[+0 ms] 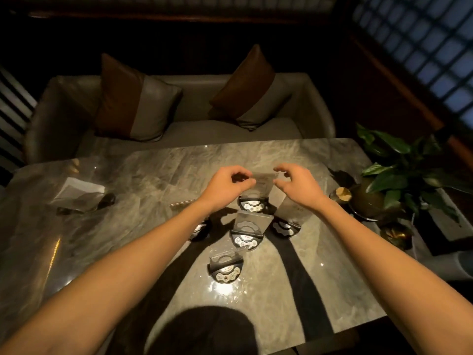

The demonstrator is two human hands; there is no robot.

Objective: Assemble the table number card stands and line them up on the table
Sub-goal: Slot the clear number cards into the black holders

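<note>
Several card stands sit on the marble table [153, 175], each a round black base with a clear card upright in it. The farthest clear card [262, 185] stands in its black base [253, 204]; my left hand [227, 184] pinches its left top corner and my right hand [298, 184] pinches its right top corner. Closer to me stand a middle stand [247, 233], a right stand [288, 221] and a near stand [226, 267]. Another stand [201, 230] is mostly hidden under my left forearm.
A clear bag [79, 194] with dark parts lies at the table's left. A potted plant [399, 180] and small brass pieces [341, 194] crowd the right edge. A grey sofa [179, 124] with two cushions stands beyond the far edge.
</note>
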